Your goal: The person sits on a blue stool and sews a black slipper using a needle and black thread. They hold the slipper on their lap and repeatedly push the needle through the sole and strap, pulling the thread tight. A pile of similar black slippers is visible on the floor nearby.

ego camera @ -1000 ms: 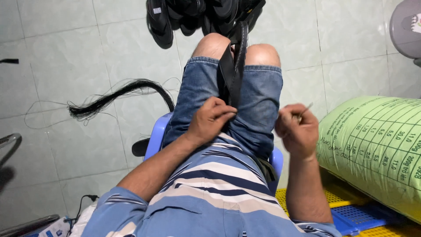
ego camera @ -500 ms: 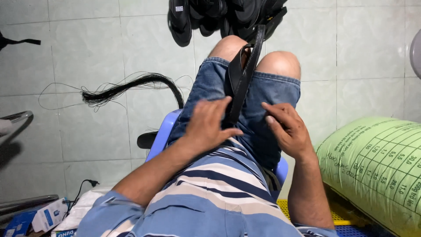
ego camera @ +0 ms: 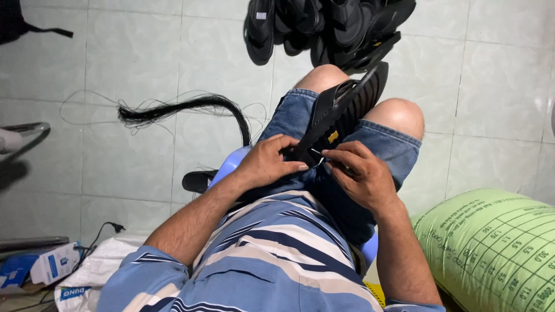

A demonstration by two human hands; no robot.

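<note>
Sandal (ego camera: 341, 112) clamped in left hand (ego camera: 272, 162), right hand (ego camera: 361, 173) pinching something too small to identify

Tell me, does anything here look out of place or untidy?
Yes. A bundle of black threads lies loose on the tiled floor, with strands straying. Black sandals sit in a jumbled heap beyond the knees. The left hand and right hand hold one black sandal on the lap.
</note>
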